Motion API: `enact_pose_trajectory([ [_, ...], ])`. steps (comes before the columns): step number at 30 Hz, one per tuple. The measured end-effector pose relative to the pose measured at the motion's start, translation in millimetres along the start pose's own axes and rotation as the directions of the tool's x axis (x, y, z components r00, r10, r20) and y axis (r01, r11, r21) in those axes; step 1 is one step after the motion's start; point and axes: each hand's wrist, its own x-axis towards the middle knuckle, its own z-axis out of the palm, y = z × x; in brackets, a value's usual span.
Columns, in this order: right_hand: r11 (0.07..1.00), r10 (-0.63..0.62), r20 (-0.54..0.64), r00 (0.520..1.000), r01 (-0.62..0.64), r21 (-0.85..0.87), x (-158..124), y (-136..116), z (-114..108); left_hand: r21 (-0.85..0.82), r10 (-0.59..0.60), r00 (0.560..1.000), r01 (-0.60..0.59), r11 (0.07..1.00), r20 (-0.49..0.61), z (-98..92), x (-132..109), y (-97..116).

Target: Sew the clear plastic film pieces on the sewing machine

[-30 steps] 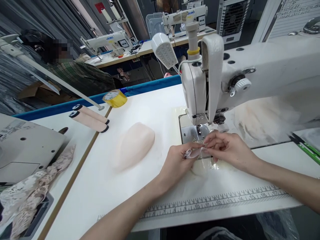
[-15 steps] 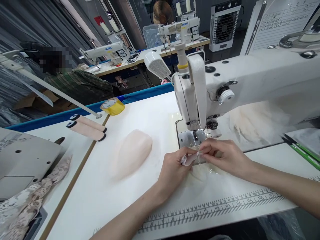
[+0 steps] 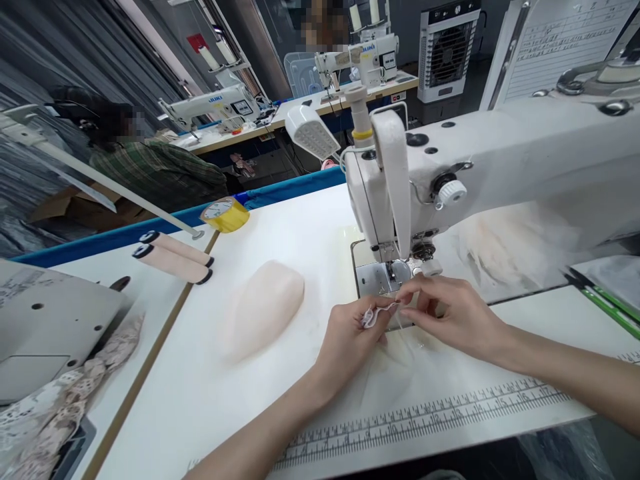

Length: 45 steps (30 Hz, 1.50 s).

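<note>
Your left hand (image 3: 347,337) holds a small white fabric strip (image 3: 373,316) before the sewing machine (image 3: 500,157); your right hand (image 3: 450,317) is at its end. On the table (image 3: 305,223) lies a pale pink fabric piece (image 3: 267,307).

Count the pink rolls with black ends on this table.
2, side by side, left of the yellow tape: a nearer pink roll and a farther pink roll. Others may be hidden.
</note>
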Motion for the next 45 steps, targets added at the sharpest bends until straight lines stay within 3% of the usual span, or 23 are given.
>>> enact_pose_trajectory([
  [5,0.992,0.107,0.009,0.994,-0.107,0.062,2.0,-4.2,0.2,0.201,0.184,0.981,-0.170,0.965,-0.053,3.4,-2.2,-9.6],
  [8,0.975,0.174,0.049,0.984,-0.179,0.132,3.1,-5.4,-1.5,0.362,0.347,0.936,-0.303,0.882,-0.063,5.0,-3.5,-16.3],
  [11,0.962,0.211,0.070,0.975,-0.220,0.164,4.0,-4.9,-2.9,0.421,0.442,0.895,-0.379,0.824,-0.058,5.0,-4.3,-17.0],
  [18,0.963,0.159,0.047,0.986,-0.165,0.212,5.7,-3.4,-2.7,0.305,0.252,0.966,-0.224,0.926,-0.056,0.9,-4.9,-8.1],
  [25,0.974,0.124,0.030,0.992,-0.128,0.185,5.2,-4.6,-2.9,0.267,0.293,0.953,-0.265,0.927,-0.073,1.1,-5.3,-14.5],
  [32,0.976,0.110,0.035,0.993,-0.114,0.187,4.8,-4.1,-2.5,0.293,0.273,0.957,-0.234,0.927,-0.100,1.2,-5.9,-12.2],
  [45,0.995,-0.092,0.036,0.995,0.090,0.032,3.4,-1.8,-1.3,0.290,0.280,0.953,-0.236,0.927,-0.119,5.5,-8.6,-11.4],
])
